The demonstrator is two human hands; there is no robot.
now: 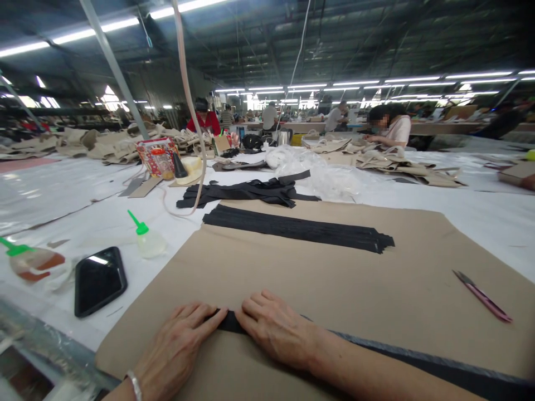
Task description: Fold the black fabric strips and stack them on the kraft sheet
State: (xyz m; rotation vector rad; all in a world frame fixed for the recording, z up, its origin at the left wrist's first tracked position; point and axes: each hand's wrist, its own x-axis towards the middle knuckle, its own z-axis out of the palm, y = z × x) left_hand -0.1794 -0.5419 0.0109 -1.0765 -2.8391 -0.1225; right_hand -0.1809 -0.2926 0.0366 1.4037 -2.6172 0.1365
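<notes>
A long black strip (pixel 232 322) lies on a large beige sheet (pixel 317 284) and runs off toward the lower right. My left hand (pixel 178 340), with a bracelet at the wrist, grips the strip's left end between its fingers. Close beside it, my right hand (pixel 276 328) has its curled fingers on the same strip, a short black stretch showing between the two. The right forearm covers part of the strip. Farther up the sheet sits a neat stack of black strips (pixel 292 225). Pink-handled thread snips (pixel 482 298) lie at the right.
A phone (pixel 100 281) and two squeeze bottles with green tips, one clear (pixel 149 242) and one holding brown liquid (pixel 35 262), are at the left. Loose black strips (pixel 246 192) are heaped beyond the sheet. A hanging hose (pixel 190 94) reaches the table. Co-workers sit farther back.
</notes>
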